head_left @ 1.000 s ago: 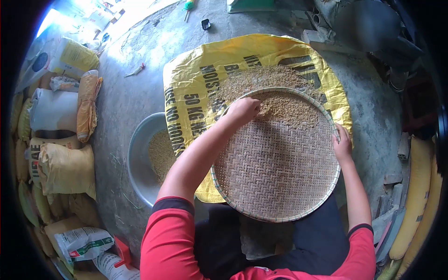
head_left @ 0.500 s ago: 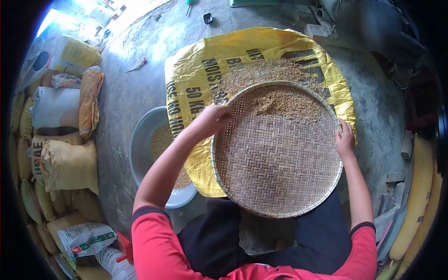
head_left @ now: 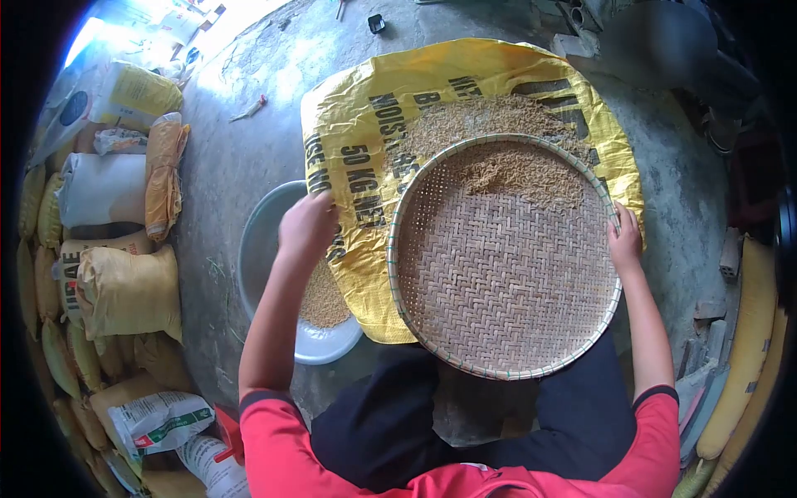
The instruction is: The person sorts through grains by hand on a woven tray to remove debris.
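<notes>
A round woven bamboo winnowing tray [head_left: 506,290] rests over my lap, with unhusked grain [head_left: 531,176] spread along its far side. My right hand [head_left: 626,236] is closed on the tray's right rim. My left hand [head_left: 309,224] is a closed fist above the basin [head_left: 332,349], beside the yellow sack's left edge; whatever it may hold is hidden. Grain [head_left: 324,299] lies in the grey-white basin below my left forearm. Beyond the tray, more grain and chaff [head_left: 490,116] covers part of the flattened yellow sack [head_left: 357,100].
Filled sacks [head_left: 129,286] are stacked along the left, with a red plastic piece [head_left: 227,436] near my left elbow. Long yellow sacks [head_left: 735,357] and blocks [head_left: 729,253] line the right side. A small black container [head_left: 376,23] sits on the concrete floor [head_left: 241,149].
My left hand has moved left, from the tray's left rim to above the basin, staying closed. My right hand keeps its hold on the rim. The view has shifted slightly.
</notes>
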Motion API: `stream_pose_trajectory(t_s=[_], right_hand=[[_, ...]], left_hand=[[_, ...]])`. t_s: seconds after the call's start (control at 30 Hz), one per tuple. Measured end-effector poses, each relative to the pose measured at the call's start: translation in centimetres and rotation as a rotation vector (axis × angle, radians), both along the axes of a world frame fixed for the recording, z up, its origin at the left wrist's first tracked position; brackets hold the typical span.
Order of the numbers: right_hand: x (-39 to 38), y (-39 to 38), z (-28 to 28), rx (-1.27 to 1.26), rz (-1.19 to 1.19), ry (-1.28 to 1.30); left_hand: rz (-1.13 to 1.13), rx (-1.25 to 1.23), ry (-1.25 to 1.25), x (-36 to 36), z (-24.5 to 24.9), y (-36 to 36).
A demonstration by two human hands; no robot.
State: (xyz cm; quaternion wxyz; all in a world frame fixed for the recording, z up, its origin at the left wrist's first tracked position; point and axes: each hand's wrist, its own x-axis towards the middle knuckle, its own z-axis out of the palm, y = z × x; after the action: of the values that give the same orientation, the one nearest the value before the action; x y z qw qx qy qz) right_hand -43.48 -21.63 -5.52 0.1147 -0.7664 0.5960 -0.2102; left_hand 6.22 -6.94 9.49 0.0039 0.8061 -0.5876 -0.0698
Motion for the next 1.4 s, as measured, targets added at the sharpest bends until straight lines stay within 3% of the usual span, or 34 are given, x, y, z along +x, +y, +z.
stream_pose_trajectory(t_s=[0.13,0.23,0.3,0.37,0.63,0.93,1.03,1.07,1.2,1.33,1.4], right_hand=[[0.2,0.2,0.2,0.010,-0.006,0.008],[0.1,0.0,0.0,0.014,0.003,0.009],[0.1,0.1,0.1,0.014,0.008,0.009],[0.0,0.1,0.1,0.015,0.010,0.004],[-0.2,0.0,-0.2,0.010,0.001,0.009],[0.0,0.1,0.0,0.010,-0.005,-0.016],[0.1,0.1,0.2,0.012,-0.007,-0.019],[0.1,0.2,0.2,0.012,0.000,-0.022],[0.0,0.0,0.0,0.000,0.033,-0.048],[-0.5,-0.2,-0.5,-0.008,0.076,-0.037],[-0.8,-0.4,-0.9,0.006,0.048,0.000]], left_hand=[[-0.511,0.158,0.443,-5.9,-1.6,-8.0],[-0.529,0.073,0.513,-9.0,-7.4,-12.4],[-0.445,0.112,0.352,-10.2,-9.5,-14.2],[-0.458,0.082,0.381,-10.4,-11.3,-15.3],[-0.431,0.034,0.351,-10.1,-11.0,-14.7],[-0.372,-0.086,0.555,-7.6,-7.6,-11.3],[-0.182,-0.020,0.850,-5.6,-5.1,-8.5],[-0.130,-0.092,1.058,-4.2,-5.9,-7.4],[0.134,-0.097,1.330,0.8,-2.9,-0.6],[0.327,-0.196,1.428,7.0,-4.6,7.9],[0.642,-0.166,1.274,9.0,-6.7,11.9]])
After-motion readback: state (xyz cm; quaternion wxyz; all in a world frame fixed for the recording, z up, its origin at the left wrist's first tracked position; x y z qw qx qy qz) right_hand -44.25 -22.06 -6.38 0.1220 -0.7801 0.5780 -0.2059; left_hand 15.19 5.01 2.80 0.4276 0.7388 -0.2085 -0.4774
